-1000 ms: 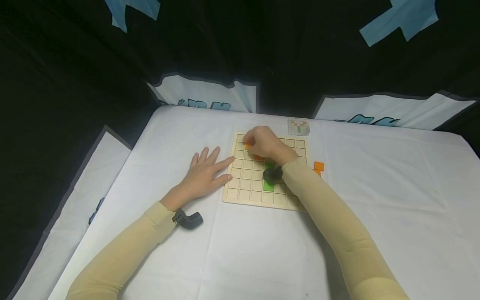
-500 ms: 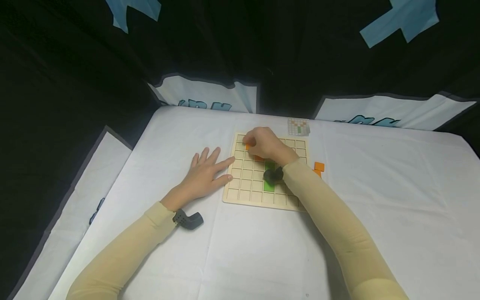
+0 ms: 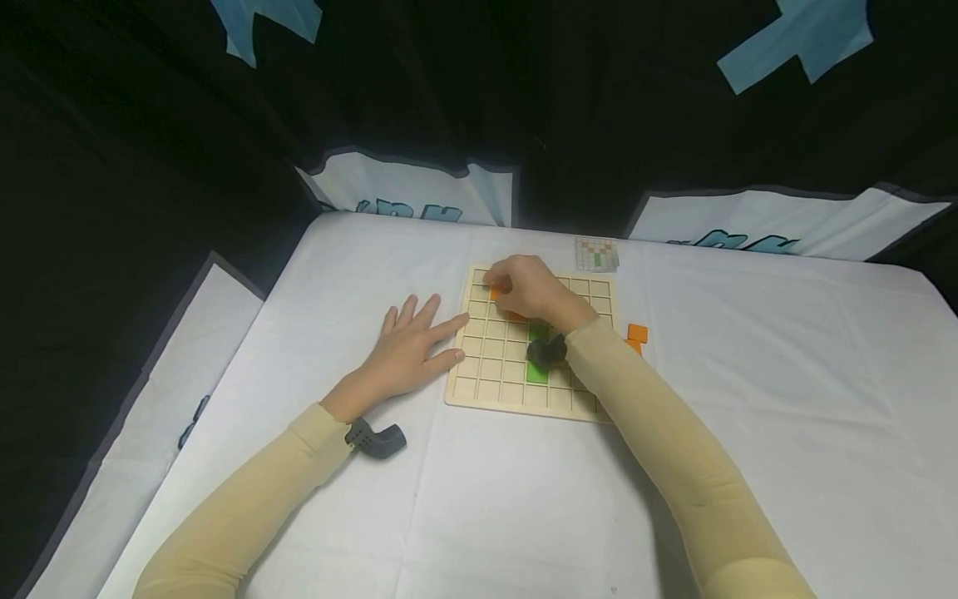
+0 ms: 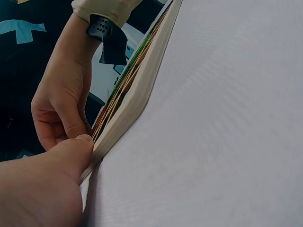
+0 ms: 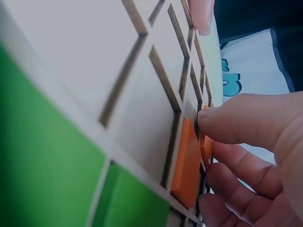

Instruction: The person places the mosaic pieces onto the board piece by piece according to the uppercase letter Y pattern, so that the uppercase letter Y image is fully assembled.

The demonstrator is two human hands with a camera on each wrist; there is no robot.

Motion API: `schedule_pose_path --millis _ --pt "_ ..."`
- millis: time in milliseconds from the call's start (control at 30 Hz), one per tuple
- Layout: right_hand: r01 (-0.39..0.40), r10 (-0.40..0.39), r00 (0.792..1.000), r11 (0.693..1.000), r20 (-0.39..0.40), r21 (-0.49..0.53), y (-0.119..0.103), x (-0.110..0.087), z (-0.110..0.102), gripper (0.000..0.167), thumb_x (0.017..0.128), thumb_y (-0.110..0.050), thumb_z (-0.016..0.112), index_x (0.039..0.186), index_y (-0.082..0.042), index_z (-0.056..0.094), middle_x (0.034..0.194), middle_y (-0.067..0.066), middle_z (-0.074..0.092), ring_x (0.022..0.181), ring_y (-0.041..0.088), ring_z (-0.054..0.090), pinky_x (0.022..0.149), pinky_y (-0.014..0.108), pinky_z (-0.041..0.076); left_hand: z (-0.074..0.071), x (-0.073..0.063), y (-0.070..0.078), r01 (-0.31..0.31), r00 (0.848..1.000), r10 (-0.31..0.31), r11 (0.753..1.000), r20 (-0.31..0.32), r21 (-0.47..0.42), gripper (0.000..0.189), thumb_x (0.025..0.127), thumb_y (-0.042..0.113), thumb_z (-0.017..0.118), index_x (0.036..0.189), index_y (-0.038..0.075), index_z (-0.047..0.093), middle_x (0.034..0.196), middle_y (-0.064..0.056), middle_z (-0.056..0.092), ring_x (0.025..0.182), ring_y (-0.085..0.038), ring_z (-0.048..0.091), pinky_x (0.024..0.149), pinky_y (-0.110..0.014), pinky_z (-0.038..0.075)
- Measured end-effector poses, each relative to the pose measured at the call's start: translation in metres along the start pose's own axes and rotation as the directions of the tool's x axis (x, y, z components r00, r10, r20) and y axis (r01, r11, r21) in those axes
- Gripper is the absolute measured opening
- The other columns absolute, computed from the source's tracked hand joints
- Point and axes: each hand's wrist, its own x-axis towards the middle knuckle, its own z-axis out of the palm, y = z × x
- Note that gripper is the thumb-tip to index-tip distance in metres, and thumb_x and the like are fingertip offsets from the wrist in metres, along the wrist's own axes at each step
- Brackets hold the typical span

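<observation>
A pale wooden grid board (image 3: 486, 368) lies on the white table. My right hand (image 3: 533, 291) reaches over its far left part and pinches an orange square tile (image 5: 206, 149) between thumb and fingers, seen in the right wrist view. Beside it, another orange tile (image 5: 186, 165) sits in a cell, and green tiles (image 3: 537, 373) form a column nearer the middle. My left hand (image 3: 404, 353) lies flat with fingers spread, thumb and index fingertip touching the board's left edge. The right hand, forearm and wrist camera hide part of the grid.
Right of the board, loose orange tiles (image 3: 638, 333) lie partly behind the right forearm. A small pattern card (image 3: 595, 254) with a printed grid lies past the board's far edge. Dark curtains (image 3: 539, 100) hang behind the white tablecloth (image 3: 516, 499).
</observation>
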Motion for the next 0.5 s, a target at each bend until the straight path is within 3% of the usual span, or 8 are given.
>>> schedule_pose_path --millis 500 --pt "0.013 -0.013 1.000 1.000 -0.021 0.012 0.004 -0.011 -0.007 0.042 0.090 -0.006 0.071 0.131 -0.006 0.068 0.130 0.012 0.070 0.117 0.028 0.064 0.107 0.042 0.050 -0.001 0.000 0.001 0.006 1.000 -0.006 1.000 0.005 -0.003 0.060 0.103 0.049 0.052 0.157 0.028 0.041 0.169 -0.024 0.017 0.156 -0.053 0.002 0.123 -0.072 0.001"
